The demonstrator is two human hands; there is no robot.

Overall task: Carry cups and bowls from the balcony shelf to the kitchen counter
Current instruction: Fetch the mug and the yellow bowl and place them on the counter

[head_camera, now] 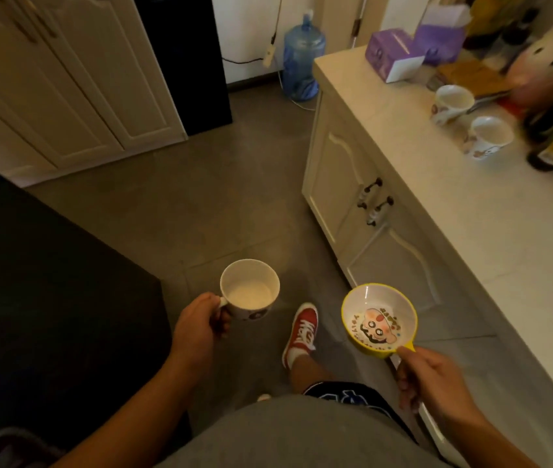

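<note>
Step in hand: transit; both items are off the shelf and not yet set down.
Left hand (200,319): fingers curled around the handle of the white cup (249,288), thumb on top; cup upright, mouth up, held above the floor.
Right hand (437,380): thumb and fingers pinching the tab handle of the yellow-rimmed bowl (379,319); bowl roughly level, cartoon print visible inside.
Key relation: the kitchen counter (491,231) lies to the person's right and runs forward and away; the right hand with the bowl is just beside its front edge, the left hand with the cup is farther off, across the body.
Expected next move: the bowl likely lands first with a lift up and to the right; the cup needs a longer reach or a turn of the body.
Cup contents: appears empty; the pale bottom may be bare glaze or a little liquid, the dim light does not settle it.
Bowl contents: empty.
Counter load: two white mugs (471,123) stand far along it, both apparently empty, beside purple boxes (393,52) and blurred clutter; bare surface lies nearer the person.
Risk: tab grip gives little control of tilt.
</note>
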